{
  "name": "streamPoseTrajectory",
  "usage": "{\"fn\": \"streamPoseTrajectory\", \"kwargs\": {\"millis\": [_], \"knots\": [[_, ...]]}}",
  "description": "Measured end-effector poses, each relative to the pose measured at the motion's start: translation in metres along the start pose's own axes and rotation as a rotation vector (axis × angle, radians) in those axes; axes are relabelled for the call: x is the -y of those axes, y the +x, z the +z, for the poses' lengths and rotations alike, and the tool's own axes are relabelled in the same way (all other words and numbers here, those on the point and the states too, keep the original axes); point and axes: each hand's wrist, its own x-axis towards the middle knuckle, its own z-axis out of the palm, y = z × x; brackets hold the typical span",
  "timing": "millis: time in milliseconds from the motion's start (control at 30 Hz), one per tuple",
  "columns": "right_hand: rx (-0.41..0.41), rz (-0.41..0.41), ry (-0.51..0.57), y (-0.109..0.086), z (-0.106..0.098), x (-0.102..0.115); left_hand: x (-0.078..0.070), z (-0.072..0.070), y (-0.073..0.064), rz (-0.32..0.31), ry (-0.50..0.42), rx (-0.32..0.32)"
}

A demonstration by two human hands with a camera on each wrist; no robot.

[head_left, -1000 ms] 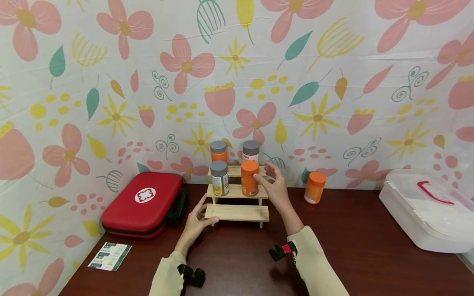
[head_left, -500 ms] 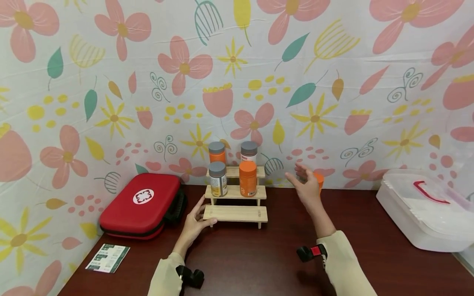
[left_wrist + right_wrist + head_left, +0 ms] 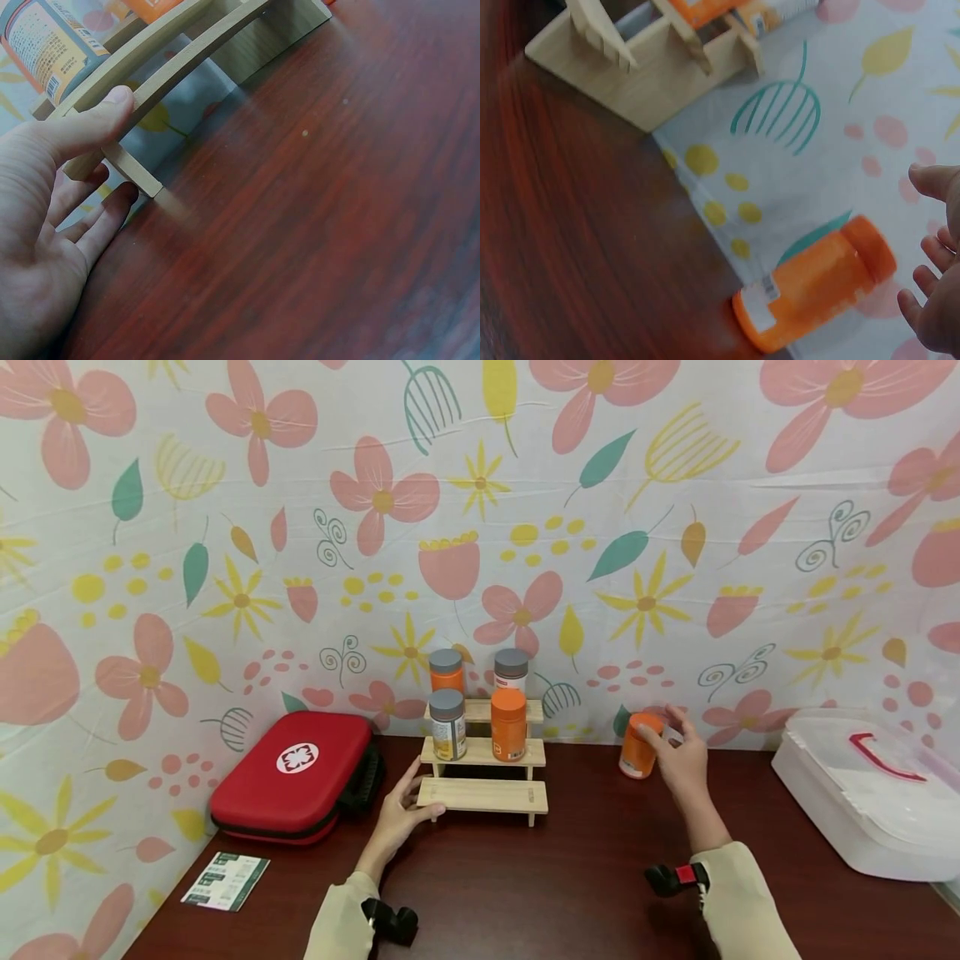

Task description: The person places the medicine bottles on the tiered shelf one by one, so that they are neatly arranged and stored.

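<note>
My left hand (image 3: 399, 818) holds the left end of a three-tier wooden display stand (image 3: 483, 794), thumb over the lowest tier's end and fingers below, as the left wrist view shows. My right hand (image 3: 684, 762) is at the right side of an upright orange bottle (image 3: 637, 758); the thumb overlaps its lid in the head view. In the right wrist view its fingers (image 3: 926, 281) are spread and apart from this bottle. On the middle tier stand a grey-lidded bottle (image 3: 448, 733) and an orange-lidded bottle (image 3: 508, 732). Two grey-lidded bottles are partly hidden on the top tier.
A red first-aid case (image 3: 296, 777) lies left of the stand, with a green-and-white packet (image 3: 226, 882) in front of it. A white lidded box (image 3: 862, 793) with a red handle stands at the right. Flowered cloth backs the dark red table (image 3: 570, 877).
My right hand has left the orange-lidded bottle on the middle tier and moved right to the orange bottle on the table. My left hand has stayed on the stand.
</note>
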Motion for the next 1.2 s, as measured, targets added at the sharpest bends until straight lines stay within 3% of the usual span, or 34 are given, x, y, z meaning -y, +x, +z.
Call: {"fn": "streamPoseTrajectory", "kwargs": {"millis": [267,800,1200], "knots": [[0.027,0.060,-0.047,0.008,-0.003,-0.017,0.000,-0.001,0.001,0.003,0.001,-0.010],[0.079,0.155,0.009,0.016,0.008,-0.038,0.001,0.000,0.001,0.003,0.008,-0.005],[0.047,0.138,-0.018,0.019,0.012,-0.041,0.002,0.000,0.002,0.010,-0.002,-0.005]]}}
